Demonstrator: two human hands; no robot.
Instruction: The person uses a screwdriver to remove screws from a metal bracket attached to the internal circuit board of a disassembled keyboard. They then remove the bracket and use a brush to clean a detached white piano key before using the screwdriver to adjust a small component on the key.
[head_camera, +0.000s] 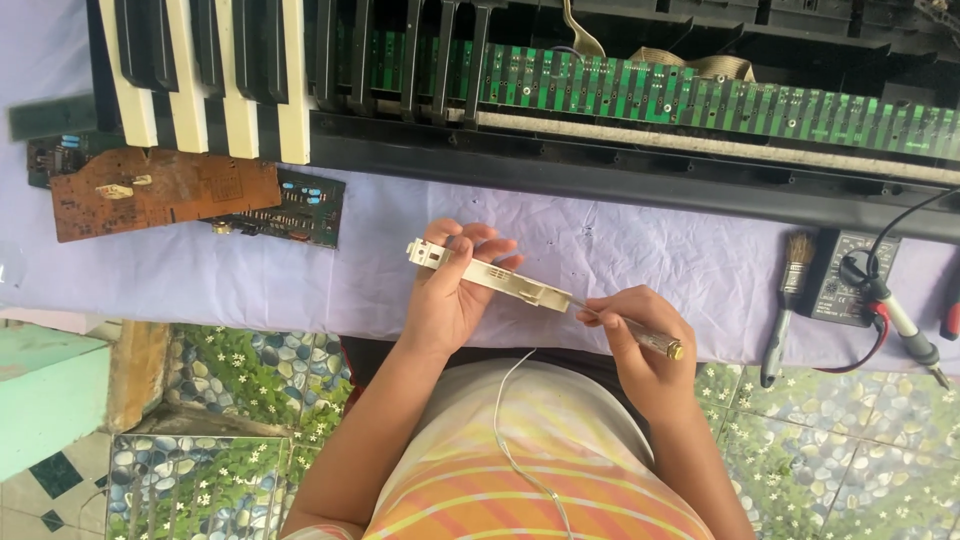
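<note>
Fingers of the left hand (455, 285) curl round a cream plastic key piece (487, 271), holding it slantwise above the lilac cloth (650, 260) in front of the opened keyboard (600, 110). The right hand (640, 345) pinches a slim screwdriver (640, 335) — its tip meets the key piece's lower end. Off to the right lie a brush (790, 290) and a multimeter (850, 280); to the left, a brown circuit board (150, 190).

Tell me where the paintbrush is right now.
In the head view the paintbrush lies on the right of the lilac cloth, just left of the multimeter and beyond the right hand.
</note>
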